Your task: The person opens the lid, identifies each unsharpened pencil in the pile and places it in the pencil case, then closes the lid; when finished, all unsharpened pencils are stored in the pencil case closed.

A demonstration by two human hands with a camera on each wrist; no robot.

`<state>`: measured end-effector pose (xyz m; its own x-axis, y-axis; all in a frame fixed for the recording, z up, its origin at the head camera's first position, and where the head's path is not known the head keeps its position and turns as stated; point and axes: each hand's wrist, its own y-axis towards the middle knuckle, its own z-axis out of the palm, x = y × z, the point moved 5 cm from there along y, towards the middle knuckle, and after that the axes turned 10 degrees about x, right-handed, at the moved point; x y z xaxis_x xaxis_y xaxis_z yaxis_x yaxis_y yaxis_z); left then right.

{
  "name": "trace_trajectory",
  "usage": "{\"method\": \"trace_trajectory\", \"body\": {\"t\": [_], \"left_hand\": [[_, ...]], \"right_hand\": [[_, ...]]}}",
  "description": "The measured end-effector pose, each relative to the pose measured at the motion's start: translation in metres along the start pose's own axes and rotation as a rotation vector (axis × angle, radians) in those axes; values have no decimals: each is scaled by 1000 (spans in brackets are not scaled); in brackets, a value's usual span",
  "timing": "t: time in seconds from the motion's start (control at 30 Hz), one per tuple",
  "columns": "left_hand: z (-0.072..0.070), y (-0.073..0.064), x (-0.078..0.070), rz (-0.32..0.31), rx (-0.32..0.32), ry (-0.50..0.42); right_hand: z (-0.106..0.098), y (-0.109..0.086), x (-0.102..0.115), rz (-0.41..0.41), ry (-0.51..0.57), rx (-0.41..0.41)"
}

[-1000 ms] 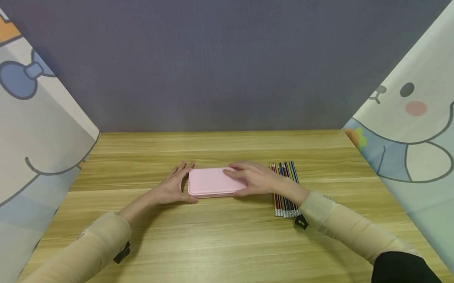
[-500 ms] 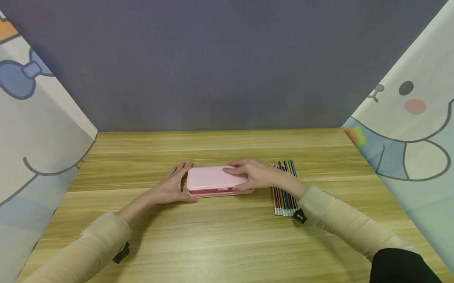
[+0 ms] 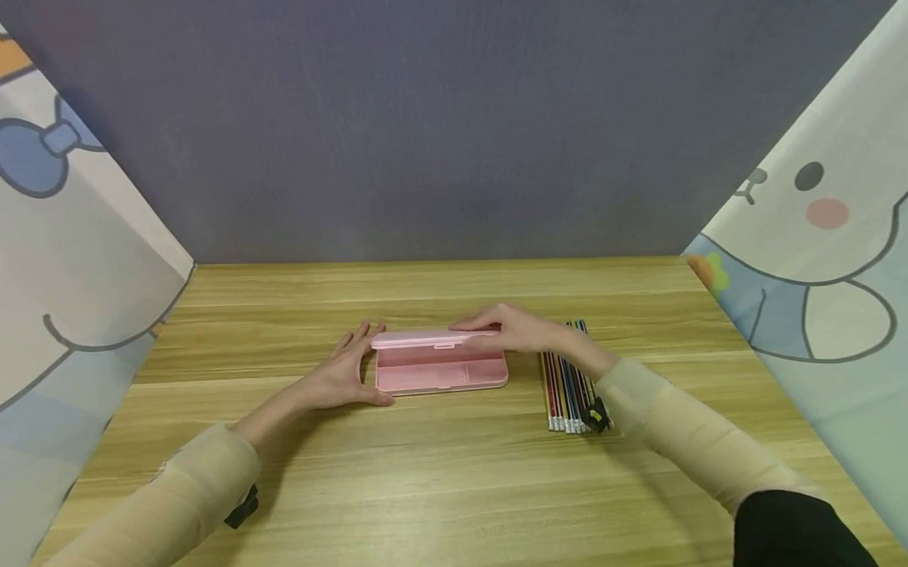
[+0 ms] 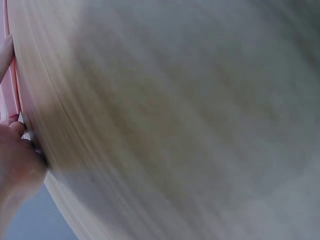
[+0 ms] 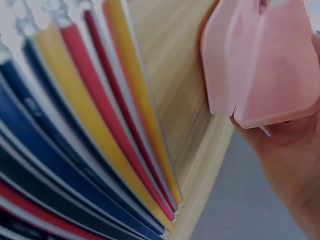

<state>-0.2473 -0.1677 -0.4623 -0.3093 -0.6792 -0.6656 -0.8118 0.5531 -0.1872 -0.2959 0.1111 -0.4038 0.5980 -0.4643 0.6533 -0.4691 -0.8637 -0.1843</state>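
A pink pencil case [image 3: 487, 372] lies on the table with its lid [image 3: 407, 341] swung up along the far side, showing a divided inside. My right hand [image 3: 523, 329] holds the lid near its right end, thumb in front and fingers behind. The right wrist view shows that hand [image 5: 295, 155] against the raised lid [image 5: 282, 70]. At the case's left end, my left hand [image 3: 340, 379] spans it, thumb at the front corner and fingers at the back. Only a sliver of the case [image 4: 10, 95] and part of the left hand [image 4: 20, 160] appear in the left wrist view.
A row of several pencils [image 3: 563, 401] with metal-tipped near ends lies right of the case, partly under my right forearm. The wooden table [image 3: 431, 501] meets a dark grey wall [image 3: 434, 134] behind and printed cartoon panels on both sides.
The lid has swung from closed to raised, baring the inside of the case. My right hand has moved up and away with it, while my left hand has stayed at the left end.
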Motion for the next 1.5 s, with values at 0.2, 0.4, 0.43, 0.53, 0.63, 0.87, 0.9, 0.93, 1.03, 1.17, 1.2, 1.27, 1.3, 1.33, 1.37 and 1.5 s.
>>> {"method": "trace_trajectory", "body": {"t": [0.2,0.4,0.43,0.53,0.63,0.87,0.9,0.93,1.03,1.17,1.2,1.27,1.3,1.33,1.37,1.5], "left_hand": [[1,0,2,-27,6,2],[3,2,1,-5,0,0],[3,2,0,8,-3,1],[3,1,-1,36,-10,12],[3,1,-2,51,-14,21],[2,1,-3,53,-18,27],[2,1,-4,54,-18,27],[2,1,-4,55,-17,26],[2,1,-4,53,-14,27],[2,1,-5,57,-13,28],[2,1,-5,59,-14,26],[2,1,-5,63,-18,23],[2,1,-6,66,-20,21],[2,1,-6,67,-23,21],[2,0,-6,69,-25,22],[2,1,-7,72,-39,30]], "right_hand": [[-11,0,-6,70,93,-53],[-15,-1,-13,159,191,-103],[-16,0,-14,168,198,-113],[-20,1,-15,170,199,-134],[-23,2,-15,171,214,-149],[-28,4,-19,187,208,-187],[-29,4,-20,202,212,-196],[-29,4,-21,214,211,-206],[-31,4,-25,237,219,-236],[-33,3,-29,252,247,-278],[-34,3,-30,254,248,-289],[-35,3,-31,262,249,-315],[-35,3,-31,265,247,-329],[-35,3,-32,271,246,-341],[-36,3,-33,276,250,-352],[-36,2,-37,313,268,-405]]}}
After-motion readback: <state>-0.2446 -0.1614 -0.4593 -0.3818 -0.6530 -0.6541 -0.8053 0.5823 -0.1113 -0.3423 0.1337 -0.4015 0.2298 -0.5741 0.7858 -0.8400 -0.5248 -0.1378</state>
